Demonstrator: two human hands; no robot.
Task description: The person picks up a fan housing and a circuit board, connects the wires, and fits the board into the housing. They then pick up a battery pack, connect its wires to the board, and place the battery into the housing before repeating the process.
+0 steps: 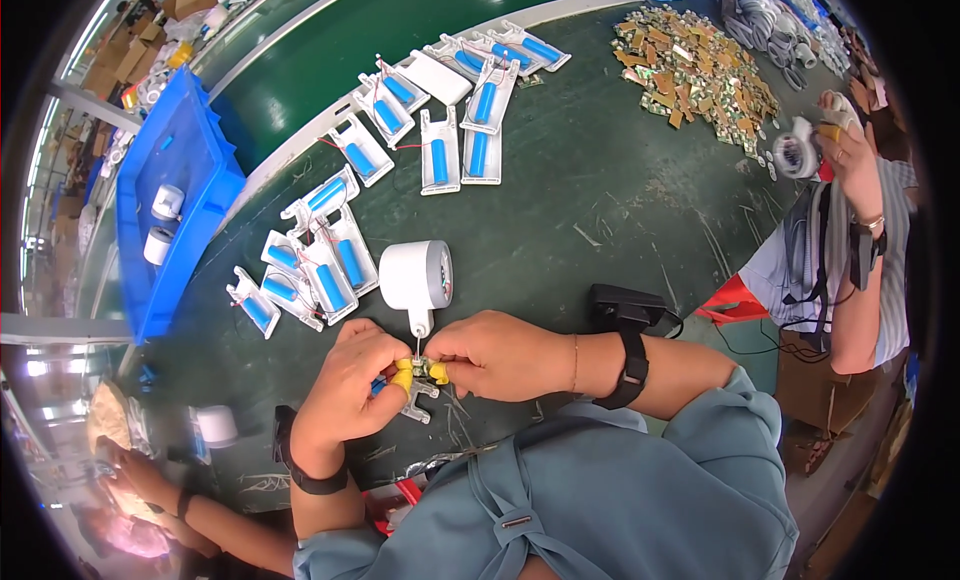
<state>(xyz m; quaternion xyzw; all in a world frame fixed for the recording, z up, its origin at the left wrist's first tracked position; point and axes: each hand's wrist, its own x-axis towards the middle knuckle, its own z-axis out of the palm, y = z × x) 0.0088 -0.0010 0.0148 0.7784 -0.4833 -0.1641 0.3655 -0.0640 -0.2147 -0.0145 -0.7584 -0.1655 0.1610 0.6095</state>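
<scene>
My left hand [350,380] and my right hand [505,355] meet near the table's front edge, both with yellow finger covers on some fingertips. Between the pinched fingers is a small green circuit board [420,367]. A thin lead runs from it to a white round lamp head [408,278], which stands just beyond my hands with its face turned right. Under my fingers shows part of a white plastic casing [418,412]. A bit of blue, partly covered, peeks out beside my left fingers. The exact grip of each fingertip is hard to make out.
White casings with blue battery cells [440,155] lie across the table's far left. A pile of small circuit boards [690,75] is at the far right. A blue bin [170,200] stands left. Co-workers' hands [850,160] are at right and lower left. A black device [630,305] sits near my right forearm.
</scene>
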